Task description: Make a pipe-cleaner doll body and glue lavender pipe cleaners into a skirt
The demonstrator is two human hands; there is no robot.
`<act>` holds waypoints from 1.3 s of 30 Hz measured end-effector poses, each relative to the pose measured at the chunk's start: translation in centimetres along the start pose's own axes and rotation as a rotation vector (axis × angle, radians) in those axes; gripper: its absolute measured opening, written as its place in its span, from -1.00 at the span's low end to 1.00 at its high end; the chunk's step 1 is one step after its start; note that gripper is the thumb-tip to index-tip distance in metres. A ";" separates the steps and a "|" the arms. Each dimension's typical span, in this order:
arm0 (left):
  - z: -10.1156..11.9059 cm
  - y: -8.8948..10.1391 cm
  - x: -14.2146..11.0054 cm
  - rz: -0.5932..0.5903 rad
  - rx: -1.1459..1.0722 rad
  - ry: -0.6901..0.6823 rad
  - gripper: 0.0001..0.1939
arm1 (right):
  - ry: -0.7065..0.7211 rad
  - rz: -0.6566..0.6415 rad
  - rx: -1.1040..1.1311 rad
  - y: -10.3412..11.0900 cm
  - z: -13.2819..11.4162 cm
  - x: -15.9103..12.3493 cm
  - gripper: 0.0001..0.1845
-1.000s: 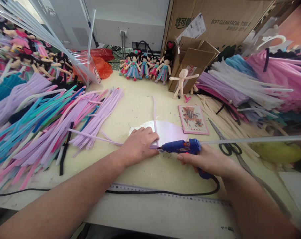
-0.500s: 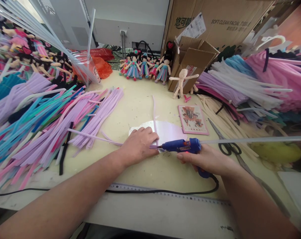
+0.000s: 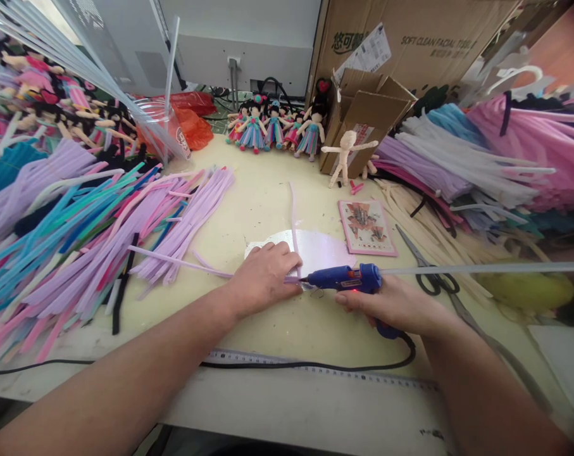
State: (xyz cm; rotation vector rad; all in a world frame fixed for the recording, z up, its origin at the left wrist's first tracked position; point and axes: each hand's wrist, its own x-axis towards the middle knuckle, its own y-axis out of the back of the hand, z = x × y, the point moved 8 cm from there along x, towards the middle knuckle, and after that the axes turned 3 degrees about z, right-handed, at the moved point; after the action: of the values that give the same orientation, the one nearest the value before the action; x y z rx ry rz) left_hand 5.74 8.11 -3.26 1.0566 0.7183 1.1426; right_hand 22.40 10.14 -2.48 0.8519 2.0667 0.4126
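Note:
My right hand (image 3: 391, 305) is wrapped round a blue hot glue gun (image 3: 340, 278), with a long clear glue stick (image 3: 486, 268) running out of its back. The gun's nozzle points left and reaches the fingertips of my left hand (image 3: 266, 272). Those fingers are closed on a lilac pipe cleaner (image 3: 205, 268), whose tail trails out to the left. Another lilac strip (image 3: 293, 209) stands away from the fingers toward the back. Under the left hand lies a pale, shiny rounded sheet (image 3: 327, 249), partly covered.
Bundles of coloured pipe cleaners (image 3: 101, 253) lie at left and more (image 3: 476, 158) at right. Scissors (image 3: 426, 269) and a picture card (image 3: 368, 228) are right of the sheet. Small dolls (image 3: 255, 130), a bare figure (image 3: 346, 155) and a cardboard box (image 3: 372, 114) stand behind. A black cord (image 3: 291, 365) crosses in front.
Both hands and the glue gun stay almost where they were. The whole view shifts very slightly to the left.

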 end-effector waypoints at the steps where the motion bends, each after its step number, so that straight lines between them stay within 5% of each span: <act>1: 0.0 0.0 0.0 0.001 0.003 0.000 -0.70 | 0.000 0.001 -0.004 0.0 0.0 0.0 -0.63; 26: 0.0 0.1 -0.1 0.017 0.000 0.010 -0.69 | 0.037 0.038 0.072 0.2 0.4 0.6 -0.58; 39: 0.0 0.9 -0.2 0.022 0.034 -0.013 -0.61 | 0.082 0.079 0.062 0.8 3.1 3.1 -0.44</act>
State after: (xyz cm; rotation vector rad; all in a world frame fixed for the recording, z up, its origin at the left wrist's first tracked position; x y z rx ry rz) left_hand 5.33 7.94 -2.44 1.1016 0.7195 1.1447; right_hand 23.94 12.85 -5.62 0.9701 2.1357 0.4346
